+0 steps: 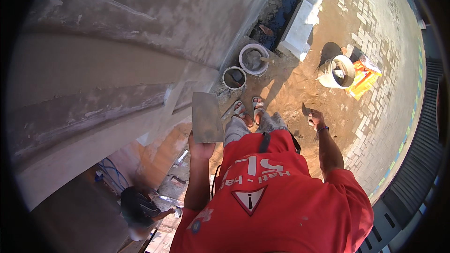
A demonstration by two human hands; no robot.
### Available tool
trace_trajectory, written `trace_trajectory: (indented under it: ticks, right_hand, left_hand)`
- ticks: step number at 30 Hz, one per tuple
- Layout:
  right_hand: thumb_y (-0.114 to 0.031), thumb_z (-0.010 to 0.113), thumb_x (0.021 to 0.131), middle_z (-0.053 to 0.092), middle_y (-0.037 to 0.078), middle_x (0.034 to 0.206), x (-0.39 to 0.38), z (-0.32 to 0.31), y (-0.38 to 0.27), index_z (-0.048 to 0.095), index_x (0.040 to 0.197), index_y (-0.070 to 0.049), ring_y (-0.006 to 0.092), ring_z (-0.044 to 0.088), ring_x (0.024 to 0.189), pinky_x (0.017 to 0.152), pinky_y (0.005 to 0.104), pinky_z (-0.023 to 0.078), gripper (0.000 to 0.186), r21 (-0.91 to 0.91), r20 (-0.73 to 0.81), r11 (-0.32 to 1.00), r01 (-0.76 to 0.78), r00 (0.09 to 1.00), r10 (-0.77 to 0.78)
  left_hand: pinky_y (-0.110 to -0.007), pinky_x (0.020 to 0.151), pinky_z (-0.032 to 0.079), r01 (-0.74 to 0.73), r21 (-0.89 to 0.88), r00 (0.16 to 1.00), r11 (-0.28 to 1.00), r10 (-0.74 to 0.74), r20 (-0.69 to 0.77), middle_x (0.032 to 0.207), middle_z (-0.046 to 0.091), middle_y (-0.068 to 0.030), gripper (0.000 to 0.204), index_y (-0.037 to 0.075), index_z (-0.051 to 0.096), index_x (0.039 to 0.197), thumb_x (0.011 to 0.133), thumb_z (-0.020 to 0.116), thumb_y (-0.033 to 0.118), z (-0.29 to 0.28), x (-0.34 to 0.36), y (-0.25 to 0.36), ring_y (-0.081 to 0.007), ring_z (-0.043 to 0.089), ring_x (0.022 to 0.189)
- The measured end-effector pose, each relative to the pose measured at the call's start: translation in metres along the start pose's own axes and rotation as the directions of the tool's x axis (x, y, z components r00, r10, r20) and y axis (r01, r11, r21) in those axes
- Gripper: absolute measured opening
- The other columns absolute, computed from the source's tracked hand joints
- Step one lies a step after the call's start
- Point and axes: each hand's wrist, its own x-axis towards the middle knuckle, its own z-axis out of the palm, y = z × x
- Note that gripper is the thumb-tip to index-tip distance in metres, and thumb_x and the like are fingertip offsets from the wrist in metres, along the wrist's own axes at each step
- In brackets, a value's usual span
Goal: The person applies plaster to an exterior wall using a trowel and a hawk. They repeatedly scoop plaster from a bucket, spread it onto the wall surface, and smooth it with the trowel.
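My left hand [201, 149] is closed on a grey rectangular plastering float [207, 117], its flat face turned up, close to the plastered wall [112, 77]. The float's grip is hidden beneath it. Out to the right, my right hand [317, 119] grips a small pointing trowel [306, 109], its dark blade directed forward and away from the wall. The trowel's handle is mostly covered by my fingers. No mortar can be made out clearly on either tool.
By the wall stand a white bucket [242, 63] of grey mortar with a handle sticking out, and a smaller bucket [225, 82]. Another bucket [324, 74] sits beside an orange bag [360, 82]. Concrete blocks [297, 30] edge a ditch [276, 14]. Another person [138, 206] is at lower left.
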Motion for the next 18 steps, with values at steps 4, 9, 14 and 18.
trace_trajectory:
  ticks: [4, 9, 14, 18]
  right_hand:
    - [-0.014, 0.056, 0.089, 0.055, 0.003, 0.067, 0.006, 0.072, -0.004, 0.058, 0.111, 0.001, 0.0101, 0.052, 0.051, 0.042, 0.0237, 0.039, 0.027, -0.099, 0.17, 0.991, 0.086, 0.983, -0.069]
    - [-0.015, 0.057, 0.088, 0.06, 0.005, 0.07, 0.046, 0.177, 0.0, 0.06, 0.11, 0.001, 0.0107, 0.054, 0.052, 0.044, 0.0232, 0.04, 0.027, -0.211, 0.468, 0.964, 0.16, 0.883, -0.044]
    - [-0.013, 0.059, 0.082, 0.068, 0.018, 0.087, 0.161, 0.274, 0.044, 0.061, 0.11, -0.002, 0.0314, 0.066, 0.078, 0.072, 0.0396, 0.052, 0.03, -0.608, 0.541, 0.508, 0.61, 0.787, -0.297]
    - [-0.007, 0.054, 0.081, 0.065, 0.018, 0.093, 0.236, 0.353, 0.074, 0.061, 0.108, -0.003, 0.037, 0.062, 0.086, 0.077, 0.045, 0.049, 0.029, -0.584, 0.647, 0.211, 0.784, 0.607, -0.462]
  left_hand:
    - [-0.037, 0.081, 0.053, 0.142, -0.084, 0.988, 0.986, -0.135, 0.079, 0.112, 0.062, -0.009, 0.035, 0.005, 0.053, 0.121, 0.094, 0.043, 0.024, -0.037, 0.053, -0.011, -0.0222, 0.062, 0.098]
    - [-0.039, 0.086, 0.052, 0.229, -0.079, 0.97, 0.97, -0.234, -0.066, 0.117, 0.06, -0.0113, 0.039, 0.004, 0.051, 0.124, 0.094, 0.043, 0.026, -0.09, 0.117, -0.054, -0.0256, 0.061, 0.103]
    - [-0.04, 0.083, 0.053, 0.271, -0.047, 0.919, 0.961, -0.273, -0.283, 0.114, 0.061, -0.0119, 0.039, 0.003, 0.053, 0.122, 0.094, 0.041, 0.027, -0.185, 0.15, -0.12, -0.0257, 0.062, 0.1]
    - [-0.033, 0.064, 0.054, 0.305, -0.069, 0.867, 0.95, -0.307, -0.392, 0.095, 0.065, -0.0086, 0.029, 0.002, 0.06, 0.105, 0.089, 0.054, 0.026, -0.258, 0.148, -0.152, -0.0202, 0.065, 0.081]
